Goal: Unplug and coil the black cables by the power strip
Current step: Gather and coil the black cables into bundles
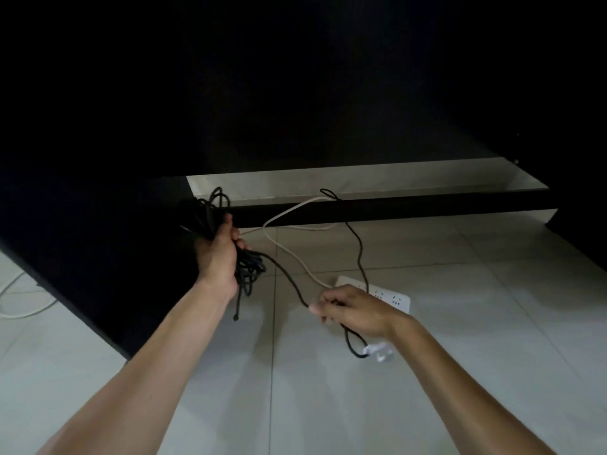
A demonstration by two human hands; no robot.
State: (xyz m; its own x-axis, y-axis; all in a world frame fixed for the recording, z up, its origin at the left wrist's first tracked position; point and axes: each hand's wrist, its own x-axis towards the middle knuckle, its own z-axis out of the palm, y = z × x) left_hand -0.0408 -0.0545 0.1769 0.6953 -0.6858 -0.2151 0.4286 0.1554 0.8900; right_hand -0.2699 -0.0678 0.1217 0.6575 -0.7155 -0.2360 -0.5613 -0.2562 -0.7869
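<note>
A: Where does the coiling stand?

B: Well along, I'd judge. The left hand [218, 254] grips a bundle [244, 267] of black loops, held up in front of the dark furniture [82, 257], with a short tail hanging below the fist.

A: And the right hand?

B: The right hand [353, 311] pinches the black cable [289, 280] between thumb and fingers, just in front of the strip [394, 298] on the tiled floor [328, 405]. A taut run leads from that pinch up to the bundle.

A: What's left?

B: A long stretch trails from under the right hand, loops on the floor beside a white plug [379, 351], then climbs past the strip towards the ledge [361, 185]. That slack has to be gathered in yet.

A: Unplugged, then?

B: Probably; no black lead seems seated in the strip, though the light is too dim to be sure. A white cord [292, 254] runs to the strip and crosses the black one.
</note>
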